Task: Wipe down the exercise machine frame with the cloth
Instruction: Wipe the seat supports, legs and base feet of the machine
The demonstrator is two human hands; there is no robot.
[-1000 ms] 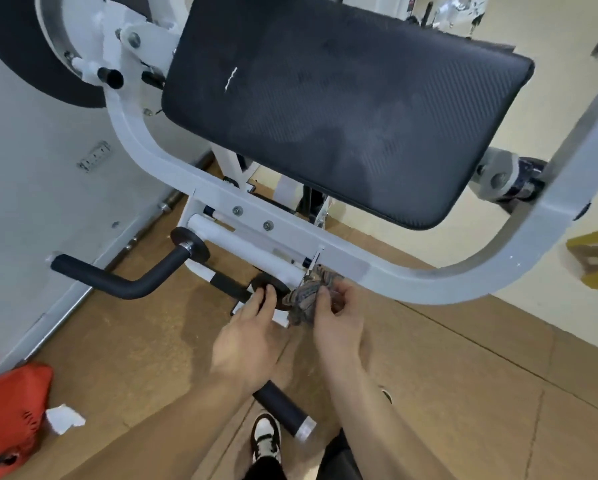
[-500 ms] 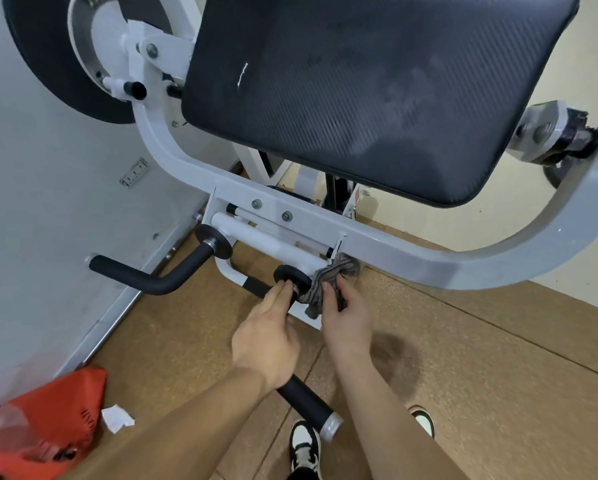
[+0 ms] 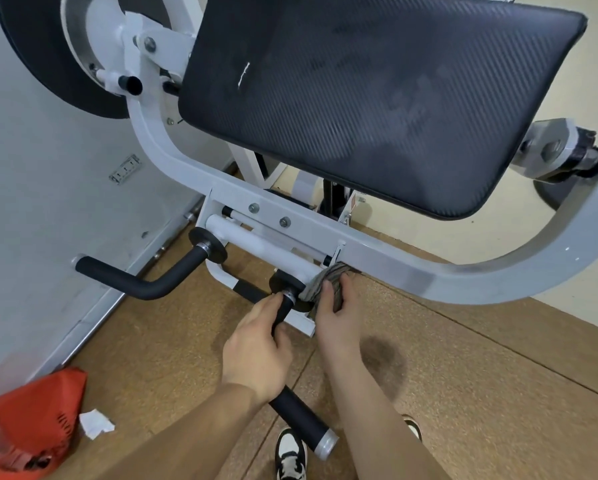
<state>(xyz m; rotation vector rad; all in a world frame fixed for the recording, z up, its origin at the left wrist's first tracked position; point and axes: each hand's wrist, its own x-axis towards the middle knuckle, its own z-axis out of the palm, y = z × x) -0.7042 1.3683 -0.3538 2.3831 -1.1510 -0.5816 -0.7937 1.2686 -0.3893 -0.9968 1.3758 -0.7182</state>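
Observation:
The exercise machine has a curved white frame (image 3: 411, 271) under a large black pad (image 3: 377, 98). A grey striped cloth (image 3: 328, 280) is bunched against the underside of the frame, beside a small white bracket. My right hand (image 3: 339, 313) holds the cloth there, fingers curled over it. My left hand (image 3: 256, 344) grips the near black handle (image 3: 301, 424) just below its round black collar (image 3: 285, 284). A second black handle (image 3: 152, 282) sticks out to the left.
A grey wall panel (image 3: 48, 185) runs along the left. An orange bag (image 3: 30, 420) and a scrap of white paper (image 3: 94, 424) lie on the brown floor at lower left. My shoes (image 3: 290, 455) show at the bottom. A black weight plate (image 3: 30, 57) hangs at upper left.
My head has moved closer and lower. The left hand has closed round the near handle. The right hand stays with the cloth at the same spot on the frame.

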